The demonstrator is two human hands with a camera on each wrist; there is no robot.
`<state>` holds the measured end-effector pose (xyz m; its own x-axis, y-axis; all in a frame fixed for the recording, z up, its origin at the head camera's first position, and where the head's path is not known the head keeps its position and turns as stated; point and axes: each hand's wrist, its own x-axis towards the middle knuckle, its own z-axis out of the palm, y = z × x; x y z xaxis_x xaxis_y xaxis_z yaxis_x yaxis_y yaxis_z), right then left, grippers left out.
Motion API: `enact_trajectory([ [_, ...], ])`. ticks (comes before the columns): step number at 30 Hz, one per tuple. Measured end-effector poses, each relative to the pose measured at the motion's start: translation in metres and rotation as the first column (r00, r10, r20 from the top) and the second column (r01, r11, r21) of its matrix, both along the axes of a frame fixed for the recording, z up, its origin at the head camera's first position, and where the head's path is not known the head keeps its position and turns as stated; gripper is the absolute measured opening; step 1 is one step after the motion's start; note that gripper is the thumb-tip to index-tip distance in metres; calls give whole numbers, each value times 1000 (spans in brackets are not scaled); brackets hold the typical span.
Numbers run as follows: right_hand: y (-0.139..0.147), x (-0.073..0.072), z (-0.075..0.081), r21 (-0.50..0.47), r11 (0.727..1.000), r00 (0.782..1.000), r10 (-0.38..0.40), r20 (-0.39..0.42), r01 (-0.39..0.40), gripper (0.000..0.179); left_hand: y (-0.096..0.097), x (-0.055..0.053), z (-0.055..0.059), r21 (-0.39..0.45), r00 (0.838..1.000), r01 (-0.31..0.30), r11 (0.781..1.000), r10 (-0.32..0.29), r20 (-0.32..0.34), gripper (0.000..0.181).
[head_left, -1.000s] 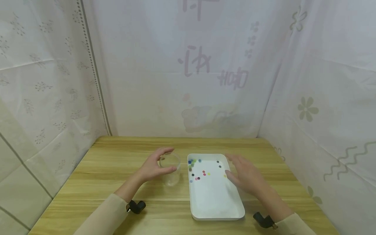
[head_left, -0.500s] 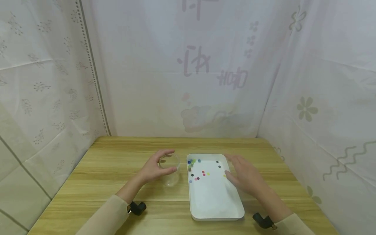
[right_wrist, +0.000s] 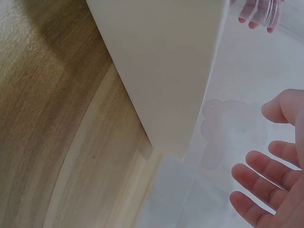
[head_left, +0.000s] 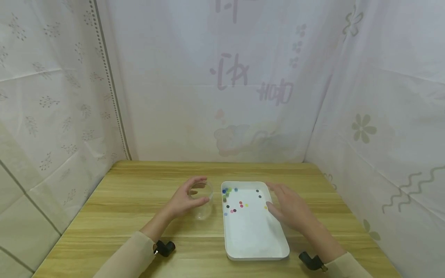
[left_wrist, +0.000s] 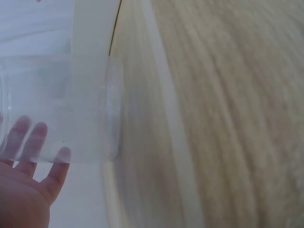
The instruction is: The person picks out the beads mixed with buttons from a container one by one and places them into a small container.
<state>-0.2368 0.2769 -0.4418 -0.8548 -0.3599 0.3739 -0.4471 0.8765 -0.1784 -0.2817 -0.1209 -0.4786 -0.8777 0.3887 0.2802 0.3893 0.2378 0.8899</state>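
A clear plastic cup (head_left: 201, 208) stands upright on the table, left of the tray. My left hand (head_left: 182, 199) holds it near the rim, thumb in front and fingers round the far side; in the left wrist view the fingers show through the wall of the cup (left_wrist: 61, 104). The shallow white tray (head_left: 257, 239) has small coloured beads lying in its far half, several of them bunched in the far left corner (head_left: 226, 192). My right hand (head_left: 290, 204) hovers by the tray's right rim with fingers spread and nothing in them, as the right wrist view also shows.
The wooden table (head_left: 139, 185) carries both cup and tray. Pale printed curtains (head_left: 215, 116) enclose its back and sides. A black wrist camera (head_left: 166, 248) sits under the left sleeve, another wrist camera (head_left: 311, 261) by the right one.
The left wrist and sleeve have shifted slightly to the right. Cup, tray, beads and right hand look practically the same.
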Motion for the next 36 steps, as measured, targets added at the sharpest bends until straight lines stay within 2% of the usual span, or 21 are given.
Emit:
enact_trajectory([
  [11, 6, -9, -3, -26, 1000, 1000, -1, 25, 2, 61, 2, 0, -2, 51, 1000, -10, 999, 10, 8, 70],
  [17, 12, -16, -1, -120, 993, 996, -10, 88, 21, 59, 2, 0, -3, 56, 1000, -10, 998, 10, 6, 69],
  [21, 16, -22, 1, -227, 973, 988, -13, 152, 48, 55, 2, 0, -4, 56, 1000, -9, 998, 9, 1, 68],
  [26, 21, -30, 6, -360, 930, 979, -2, 202, 77, 49, 2, 1, -5, 59, 1000, -8, 998, 8, 1, 67],
  [36, 25, -37, 15, -472, 874, 963, 14, 270, 119, 49, 2, 2, -5, 67, 1000, 1, 998, -2, 14, 66],
])
